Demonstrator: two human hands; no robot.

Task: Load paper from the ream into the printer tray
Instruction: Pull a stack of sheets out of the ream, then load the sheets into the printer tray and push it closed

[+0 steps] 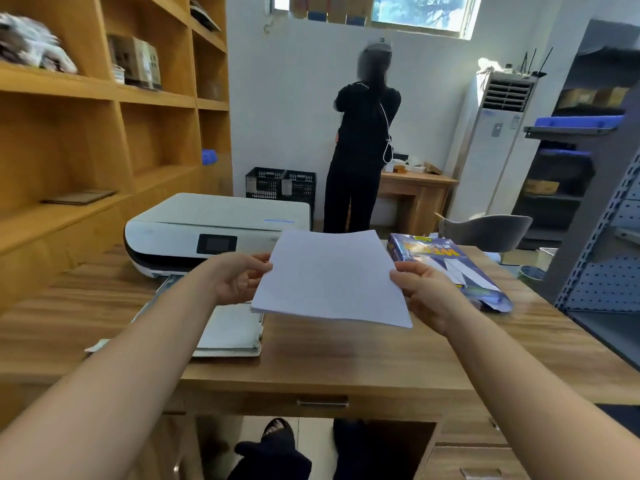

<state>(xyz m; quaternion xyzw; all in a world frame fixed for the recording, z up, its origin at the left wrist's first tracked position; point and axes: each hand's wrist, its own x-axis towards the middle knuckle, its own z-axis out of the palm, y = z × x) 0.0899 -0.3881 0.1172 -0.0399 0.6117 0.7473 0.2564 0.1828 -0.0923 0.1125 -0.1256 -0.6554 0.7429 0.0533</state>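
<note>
A thin stack of white paper (332, 277) hangs flat above the wooden desk, held by both hands. My left hand (239, 277) grips its left edge and my right hand (426, 292) grips its right edge. The white printer (207, 226) stands at the desk's back left. Its pulled-out tray (232, 332) lies in front of it on the desk, below and left of the paper, partly hidden by my left forearm. The blue paper ream (450, 268), its wrapper torn open at the near end, lies to the right of the held stack.
Wooden shelving (104, 98) lines the left wall. A person in black (363, 143) stands at a small table by the far wall. A grey chair (491, 232) sits behind the desk, a metal rack (602, 202) at the right. A desk drawer handle (322, 402) faces me.
</note>
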